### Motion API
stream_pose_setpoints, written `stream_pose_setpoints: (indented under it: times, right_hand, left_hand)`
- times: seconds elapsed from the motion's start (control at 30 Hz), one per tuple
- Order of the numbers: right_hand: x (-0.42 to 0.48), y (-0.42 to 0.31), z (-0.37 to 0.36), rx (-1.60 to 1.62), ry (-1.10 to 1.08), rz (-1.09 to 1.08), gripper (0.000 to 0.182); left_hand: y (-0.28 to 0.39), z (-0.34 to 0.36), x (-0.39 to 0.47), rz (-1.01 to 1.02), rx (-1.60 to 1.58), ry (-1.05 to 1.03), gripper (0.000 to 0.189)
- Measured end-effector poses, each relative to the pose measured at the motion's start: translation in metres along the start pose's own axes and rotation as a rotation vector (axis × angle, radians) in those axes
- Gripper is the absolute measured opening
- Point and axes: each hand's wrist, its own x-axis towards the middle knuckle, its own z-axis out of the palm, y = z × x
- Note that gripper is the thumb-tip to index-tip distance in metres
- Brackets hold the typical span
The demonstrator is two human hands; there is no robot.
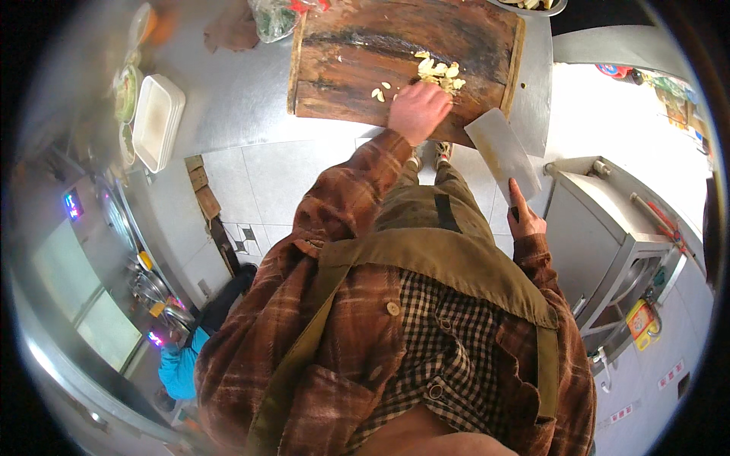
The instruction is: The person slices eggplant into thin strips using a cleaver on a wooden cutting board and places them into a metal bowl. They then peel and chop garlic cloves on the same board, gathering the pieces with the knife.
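Observation:
A dark wooden chopping board [365,74] lies on the steel counter. Pale pieces that look like crushed garlic [438,69] sit in a pile right of its middle, with a few loose pieces [377,94] to the left. My left hand [421,109] rests at the pile's near edge, back upward; its fingertips are hidden, so whether it grips a piece is unclear. My right hand [526,214] holds a broad-bladed cleaver [503,151] by its handle, off the board's near right corner, index finger laid along the blade. The blade's far end is beside the board's edge.
Stacked white trays [158,122] stand at the counter's left, beside bowls. A plastic bag [272,20] and a brown cloth [231,27] lie by the board's far left. A metal bowl [533,7] is at the far right. A steel cabinet [604,228] stands right; another person in blue [181,365] is lower left.

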Motion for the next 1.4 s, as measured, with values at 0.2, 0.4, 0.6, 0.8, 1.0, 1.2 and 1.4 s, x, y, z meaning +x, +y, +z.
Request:
stream_pose_setpoints:
  times: [0.2, 0.4, 0.6, 0.8, 1.0, 1.2, 1.4]
  right_hand:
    - [-0.003, -0.002, -0.008, 0.061, 0.023, -0.045, 0.071]
    - [0.04, -0.027, -0.023, 0.116, 0.216, -0.168, 0.069]
    - [0.046, -0.029, 0.009, 0.066, -0.053, -0.037, 0.07]
    - [0.03, -0.007, 0.03, -0.139, -0.294, 0.076, 0.078]
    - [-0.002, 0.019, 0.016, -0.158, -0.182, -0.003, 0.077]
    - [0.04, -0.024, 0.0, -0.155, -0.318, 0.031, 0.074]
    - [0.043, -0.027, 0.004, -0.088, -0.223, -0.041, 0.073]
  left_hand:
    - [0.017, 0.014, 0.0, 0.121, -0.022, -0.032, 0.013]
    - [-0.019, -0.03, -0.019, -0.179, -0.024, 0.091, 0.012]
    - [-0.053, -0.046, -0.035, -0.258, 0.1, 0.001, 0.027]
    - [-0.05, -0.037, -0.049, -0.22, 0.095, -0.027, 0.031]
    - [-0.052, -0.039, -0.04, -0.192, 0.074, -0.027, 0.029]
    - [-0.051, -0.034, -0.039, -0.15, 0.087, -0.018, 0.019]
    - [-0.051, -0.03, -0.035, -0.163, 0.079, 0.021, 0.012]
